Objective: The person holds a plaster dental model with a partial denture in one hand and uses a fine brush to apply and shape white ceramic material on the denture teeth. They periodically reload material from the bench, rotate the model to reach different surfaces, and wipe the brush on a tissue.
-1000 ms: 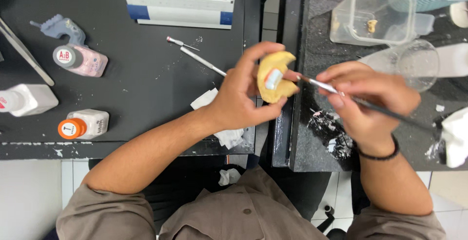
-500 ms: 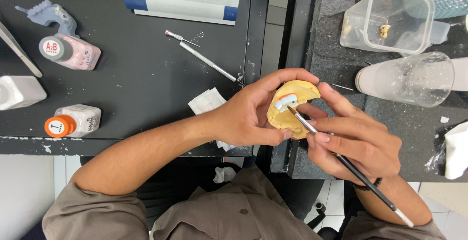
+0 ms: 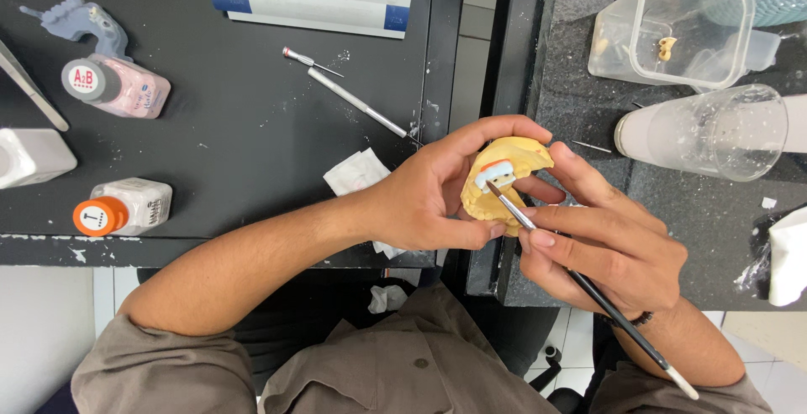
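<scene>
Left hand [image 3: 429, 200] is curled tight around a yellow plaster dental cast [image 3: 503, 180], thumb underneath and fingers over the top. The cast sits in the air over the gap between the two dark worktops. Right hand [image 3: 609, 250] pinches a thin dark-handled brush [image 3: 588, 288] like a pen, fingers closed on the shaft.

Since a second ago the brush has swung round: it was laid out sideways toward the right bench, and now its tip is on the white-and-orange tooth section [image 3: 494, 172] of the cast. The cast has dropped lower and closer to the body. Reads as brushwork going onto the teeth; whether the tip really touches is hard to tell.

Room: the black worktop edge [image 3: 437, 86] runs just left of the cast. Clear plastic cup [image 3: 714, 132] lies on its side near the right hand, and a clear lidless box [image 3: 672, 27] sits beyond it. Metal hand tools [image 3: 357, 103] and crumpled white tissue [image 3: 357, 172] lie just left. Open space below.
</scene>
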A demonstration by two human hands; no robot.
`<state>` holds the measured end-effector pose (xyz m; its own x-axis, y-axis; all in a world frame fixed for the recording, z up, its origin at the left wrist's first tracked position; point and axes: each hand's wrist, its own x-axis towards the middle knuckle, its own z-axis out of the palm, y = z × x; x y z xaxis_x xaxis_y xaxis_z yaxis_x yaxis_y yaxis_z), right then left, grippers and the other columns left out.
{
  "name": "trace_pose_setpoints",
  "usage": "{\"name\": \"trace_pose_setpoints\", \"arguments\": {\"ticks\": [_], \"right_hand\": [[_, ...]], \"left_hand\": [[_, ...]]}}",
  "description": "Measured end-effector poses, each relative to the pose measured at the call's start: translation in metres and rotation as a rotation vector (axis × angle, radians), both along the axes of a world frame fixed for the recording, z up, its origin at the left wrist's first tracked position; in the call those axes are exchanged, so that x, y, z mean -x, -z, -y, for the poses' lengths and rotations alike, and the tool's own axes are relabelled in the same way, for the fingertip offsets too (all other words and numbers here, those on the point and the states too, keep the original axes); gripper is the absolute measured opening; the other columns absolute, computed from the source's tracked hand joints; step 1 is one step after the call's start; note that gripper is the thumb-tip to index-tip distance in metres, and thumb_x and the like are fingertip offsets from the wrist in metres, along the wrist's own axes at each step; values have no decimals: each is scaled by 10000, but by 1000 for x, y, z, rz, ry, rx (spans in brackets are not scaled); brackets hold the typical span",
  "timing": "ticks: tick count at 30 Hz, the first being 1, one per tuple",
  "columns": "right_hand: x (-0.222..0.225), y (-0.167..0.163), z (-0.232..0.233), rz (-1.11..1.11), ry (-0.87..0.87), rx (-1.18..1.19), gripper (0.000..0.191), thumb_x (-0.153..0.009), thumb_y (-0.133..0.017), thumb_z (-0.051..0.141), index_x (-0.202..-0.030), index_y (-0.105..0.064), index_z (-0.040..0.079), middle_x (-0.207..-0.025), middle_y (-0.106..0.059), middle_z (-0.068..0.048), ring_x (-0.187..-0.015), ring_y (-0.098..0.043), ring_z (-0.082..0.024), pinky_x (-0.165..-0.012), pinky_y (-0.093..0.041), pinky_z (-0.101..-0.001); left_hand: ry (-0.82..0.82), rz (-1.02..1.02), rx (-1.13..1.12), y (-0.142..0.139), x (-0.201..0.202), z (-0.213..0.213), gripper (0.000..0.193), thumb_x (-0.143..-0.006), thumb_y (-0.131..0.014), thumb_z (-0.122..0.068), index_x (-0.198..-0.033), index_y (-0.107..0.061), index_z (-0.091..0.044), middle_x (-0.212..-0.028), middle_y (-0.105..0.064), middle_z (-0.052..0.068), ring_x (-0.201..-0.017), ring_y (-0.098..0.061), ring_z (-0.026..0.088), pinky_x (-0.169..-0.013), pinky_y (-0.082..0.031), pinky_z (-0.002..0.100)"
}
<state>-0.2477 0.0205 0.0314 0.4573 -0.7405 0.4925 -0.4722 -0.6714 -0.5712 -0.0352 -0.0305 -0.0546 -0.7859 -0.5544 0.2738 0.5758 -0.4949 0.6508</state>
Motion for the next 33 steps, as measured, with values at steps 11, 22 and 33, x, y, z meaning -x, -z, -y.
{"name": "trace_pose_setpoints", "arguments": {"ticks": [11,22,33], "right_hand": [[2,-1,-3,-35,11,-2,248,-824,-828,21,-1011,-667,45,-977,-734,-154,-1257,-587,-463,-985,-613,-517],[-2,-1,-3,-33,14,-11,242,-833,-812,-12,-1012,-659,41,-978,-732,-144,-1277,-570,-454,-974,-610,-523],[-4,-1,-4,7,56,-32,250,-816,-773,-67,-986,-612,20,-937,-729,-166,-1247,-596,-461,-924,-605,-501]], "left_hand": [[-5,0,5,1,-1,-1,721,-1026,-662,143,-1608,-304,-88,-1405,-529,84,-1340,-546,148,-1207,-525,347],[-8,17,-4,3,-2,-2,716,-1018,-651,152,-1605,-320,-90,-1396,-523,66,-1316,-538,131,-1182,-525,331],[10,1,-7,1,-2,-2,703,-1033,-635,146,-1607,-309,-97,-1381,-557,93,-1313,-549,134,-1187,-527,327]]}}
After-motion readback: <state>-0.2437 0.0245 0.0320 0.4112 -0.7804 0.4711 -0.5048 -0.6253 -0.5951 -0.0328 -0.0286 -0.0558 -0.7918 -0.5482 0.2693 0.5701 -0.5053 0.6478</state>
